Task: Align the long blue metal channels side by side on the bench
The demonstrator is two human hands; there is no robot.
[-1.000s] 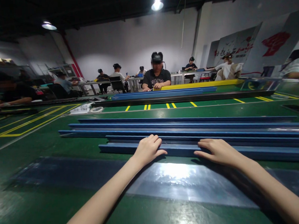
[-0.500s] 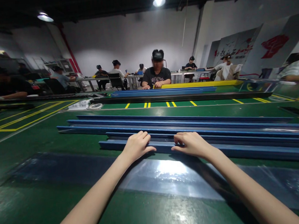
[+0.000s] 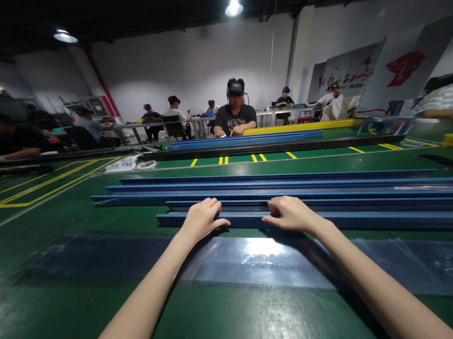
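My left hand curls over the nearest blue channel rail, fingers bent across its upper edge and thumb along its front. Farther right on that rail, my right hand holds it the same way, its fingertips tucked inside and partly hidden. Between the two thumbs a short stretch of the rail's front face shows. More long blue rails lie behind it, roughly parallel. In front, beneath my forearms, a clear plastic strip is spread flat and reflects the lamp light.
Across the green table lie a black rail, more blue rails and a yellow rail. A white pack sits at back left, a dark flat object at right. A co-worker sits opposite; others work farther back.
My hands are slightly farther apart along the nearest rail, the left one having shifted left. The camera view has moved a little; the plastic strip still lies flat.
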